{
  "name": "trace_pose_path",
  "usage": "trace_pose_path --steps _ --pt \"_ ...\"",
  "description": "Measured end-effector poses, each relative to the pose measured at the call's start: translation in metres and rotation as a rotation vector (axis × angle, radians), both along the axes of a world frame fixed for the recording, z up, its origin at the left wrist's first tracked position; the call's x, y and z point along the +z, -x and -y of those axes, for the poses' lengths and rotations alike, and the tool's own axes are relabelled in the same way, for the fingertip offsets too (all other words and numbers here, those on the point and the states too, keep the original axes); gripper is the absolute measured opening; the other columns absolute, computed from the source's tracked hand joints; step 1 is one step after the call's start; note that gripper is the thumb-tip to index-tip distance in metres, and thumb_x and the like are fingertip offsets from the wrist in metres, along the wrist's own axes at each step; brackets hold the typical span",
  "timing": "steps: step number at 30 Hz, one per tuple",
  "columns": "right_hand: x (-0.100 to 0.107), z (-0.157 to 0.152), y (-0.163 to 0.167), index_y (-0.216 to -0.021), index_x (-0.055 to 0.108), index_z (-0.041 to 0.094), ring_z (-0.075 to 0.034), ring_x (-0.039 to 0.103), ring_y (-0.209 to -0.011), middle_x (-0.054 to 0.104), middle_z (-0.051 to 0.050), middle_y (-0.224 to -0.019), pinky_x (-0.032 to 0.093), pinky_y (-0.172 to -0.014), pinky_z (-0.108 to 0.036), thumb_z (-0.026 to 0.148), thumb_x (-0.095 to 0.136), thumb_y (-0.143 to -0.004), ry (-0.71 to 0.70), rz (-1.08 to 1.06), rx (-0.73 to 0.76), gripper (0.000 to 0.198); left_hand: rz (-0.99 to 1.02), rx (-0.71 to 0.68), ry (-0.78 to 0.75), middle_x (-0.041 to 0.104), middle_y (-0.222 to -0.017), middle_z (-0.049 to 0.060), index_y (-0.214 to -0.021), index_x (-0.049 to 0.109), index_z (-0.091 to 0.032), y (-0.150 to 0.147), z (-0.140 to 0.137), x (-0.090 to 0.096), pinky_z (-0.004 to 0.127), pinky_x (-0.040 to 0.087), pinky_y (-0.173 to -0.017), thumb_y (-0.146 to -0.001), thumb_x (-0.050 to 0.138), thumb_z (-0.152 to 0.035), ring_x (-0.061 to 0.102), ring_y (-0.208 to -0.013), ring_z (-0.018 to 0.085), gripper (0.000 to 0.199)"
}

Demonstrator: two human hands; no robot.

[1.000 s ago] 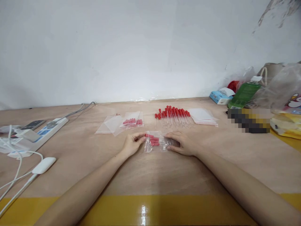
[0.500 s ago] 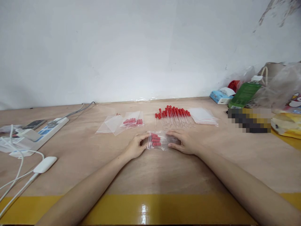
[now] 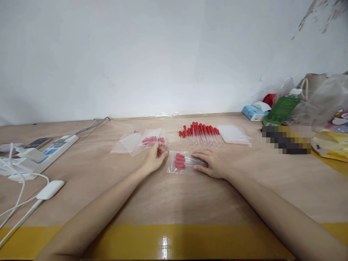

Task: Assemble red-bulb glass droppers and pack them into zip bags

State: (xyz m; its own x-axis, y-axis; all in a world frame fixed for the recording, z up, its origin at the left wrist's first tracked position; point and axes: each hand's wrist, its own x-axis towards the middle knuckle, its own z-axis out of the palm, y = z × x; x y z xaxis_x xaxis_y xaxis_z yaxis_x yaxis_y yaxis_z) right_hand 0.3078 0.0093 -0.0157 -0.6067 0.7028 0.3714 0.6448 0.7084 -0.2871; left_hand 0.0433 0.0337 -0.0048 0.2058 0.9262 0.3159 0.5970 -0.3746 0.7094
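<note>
A clear zip bag (image 3: 172, 165) lies flat in front of me, with several droppers with red bulbs (image 3: 179, 161) inside, bulbs toward the zip end. My right hand (image 3: 213, 164) grips the bag's other end between thumb and fingers, over the dropper tips. Off the zip end, my left hand (image 3: 155, 158) is open, its fingers loosely bent with a gap to the thumb. Its fingertips are close to the front edge of filled bags (image 3: 152, 140) with red bulbs showing; whether they touch is unclear. Behind the front bag, a pile of loose droppers (image 3: 201, 132) lies on the table.
Flat bags (image 3: 125, 143) lie at the back left and a stack of bags (image 3: 235, 135) right of the droppers. A power strip (image 3: 58, 154) with cables is on the left. A tissue pack (image 3: 255, 111), green bottle (image 3: 282, 108) and yellow packet (image 3: 330, 145) sit on the right.
My left hand has let go of the bag's zip end and moved up and left toward the filled bags. My right hand stays at the other end.
</note>
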Motion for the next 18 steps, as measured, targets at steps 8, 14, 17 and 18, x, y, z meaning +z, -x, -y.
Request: trace_pose_path --steps 8,14,17,18 --pt "-0.002 0.002 0.001 -0.119 0.051 0.020 -0.023 0.047 -0.110 0.053 -0.008 -0.120 0.036 -0.094 -0.041 0.049 0.046 -0.081 0.024 0.003 0.026 0.048 -0.200 0.108 0.070 0.060 -0.074 0.005 -0.071 0.051 -0.017 -0.053 -0.073 0.017 0.029 0.042 -0.066 -0.064 0.061 -0.023 0.058 -0.073 0.019 0.014" --pt "-0.004 0.000 0.001 -0.119 0.050 0.022 -0.024 0.047 -0.109 0.052 -0.009 -0.120 0.036 -0.093 -0.043 0.049 0.047 -0.080 0.039 -0.021 0.037 0.047 -0.162 0.222 0.219 0.063 -0.078 0.013 -0.078 0.051 -0.013 -0.078 -0.104 0.018 0.033 0.041 -0.069 -0.043 0.072 -0.008 0.058 -0.089 0.031 0.041" --pt "-0.005 0.000 0.001 -0.120 0.049 0.022 -0.024 0.047 -0.109 0.052 -0.009 -0.120 0.036 -0.093 -0.043 0.049 0.047 -0.080 0.042 -0.033 0.039 0.047 -0.068 0.221 0.267 0.063 -0.072 0.011 -0.089 0.051 -0.009 -0.076 -0.112 0.019 0.031 0.042 -0.065 -0.038 0.071 0.000 0.060 -0.084 0.031 0.055" --pt "-0.005 0.000 0.001 -0.120 0.049 0.022 -0.024 0.047 -0.109 0.052 -0.009 -0.120 0.035 -0.093 -0.043 0.049 0.047 -0.080 0.044 -0.032 0.039 0.048 -0.016 0.204 0.260 0.062 -0.069 0.009 -0.093 0.050 -0.008 -0.074 -0.113 0.020 0.030 0.043 -0.063 -0.040 0.071 -0.001 0.061 -0.080 0.029 0.058"
